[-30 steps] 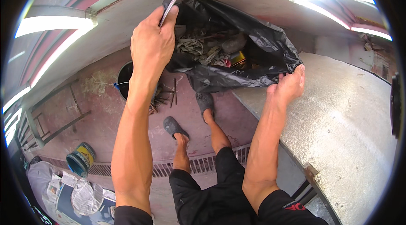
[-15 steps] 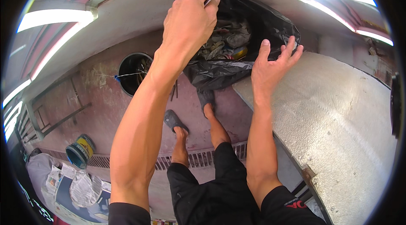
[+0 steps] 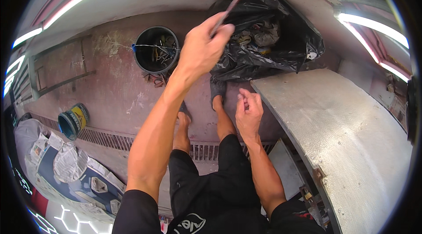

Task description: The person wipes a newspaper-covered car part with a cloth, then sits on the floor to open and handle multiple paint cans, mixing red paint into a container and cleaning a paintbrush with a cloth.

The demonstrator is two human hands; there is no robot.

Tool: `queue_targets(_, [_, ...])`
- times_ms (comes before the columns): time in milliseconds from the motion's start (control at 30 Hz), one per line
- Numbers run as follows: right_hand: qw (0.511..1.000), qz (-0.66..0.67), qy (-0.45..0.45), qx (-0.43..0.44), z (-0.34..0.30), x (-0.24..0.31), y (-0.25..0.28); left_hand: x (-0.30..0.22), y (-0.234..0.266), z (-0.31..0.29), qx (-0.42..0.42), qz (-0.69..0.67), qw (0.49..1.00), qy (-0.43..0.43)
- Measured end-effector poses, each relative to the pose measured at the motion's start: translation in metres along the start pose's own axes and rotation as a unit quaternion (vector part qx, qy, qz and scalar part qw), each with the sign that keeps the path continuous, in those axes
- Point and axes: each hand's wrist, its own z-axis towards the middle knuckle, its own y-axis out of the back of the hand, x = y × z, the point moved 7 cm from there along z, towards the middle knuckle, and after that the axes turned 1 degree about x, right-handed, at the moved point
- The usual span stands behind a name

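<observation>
My left hand (image 3: 204, 45) is closed round a thin flat metal stick (image 3: 232, 7), which points up and to the right in front of the bag. Beyond that hand a black plastic garbage bag (image 3: 303, 27) stands wide at the mouth, with crumpled paper and other rubbish (image 3: 266, 36) inside. My right hand (image 3: 249, 113) is loosely closed, its fingers curled, and I see nothing in it. It is apart from the bag, beside the corner of a silvery metal-covered bench (image 3: 338, 115).
Left of my left forearm, a black bucket (image 3: 140, 60) holds assorted tools. A yellow-and-dark pail (image 3: 74, 121) lies tipped on the reddish floor (image 3: 114, 97). A floor grate (image 3: 110, 141) crosses behind my feet. At lower left is a paper-masked blue panel (image 3: 57, 168).
My right hand has let go of the bag's edge and drawn back towards me, its fingers curling in. My left hand keeps the stick and has moved slightly right and nearer. The view has shifted.
</observation>
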Motion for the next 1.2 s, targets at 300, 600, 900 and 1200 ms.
queue_targets(300, [0.949,0.144,-0.225,0.167,-0.073,-0.002,-0.002,0.134,0.143,-0.394,-0.291,0.068,0.893,0.338])
queue_targets(600, [0.951,0.097,-0.076,0.283,-0.093,0.147,-0.014,0.033,0.069,-0.632,-0.539,-0.493,0.648,0.214])
queue_targets(900, [0.847,-0.139,0.300,0.417,-0.235,0.275,-0.035,-0.064,0.060,-0.781,-0.609,-0.516,0.601,0.029])
queue_targets(1200, [0.767,-0.141,0.293,0.554,-0.501,0.319,-0.075,-0.030,-0.062,-1.068,-0.764,-0.455,0.451,0.075])
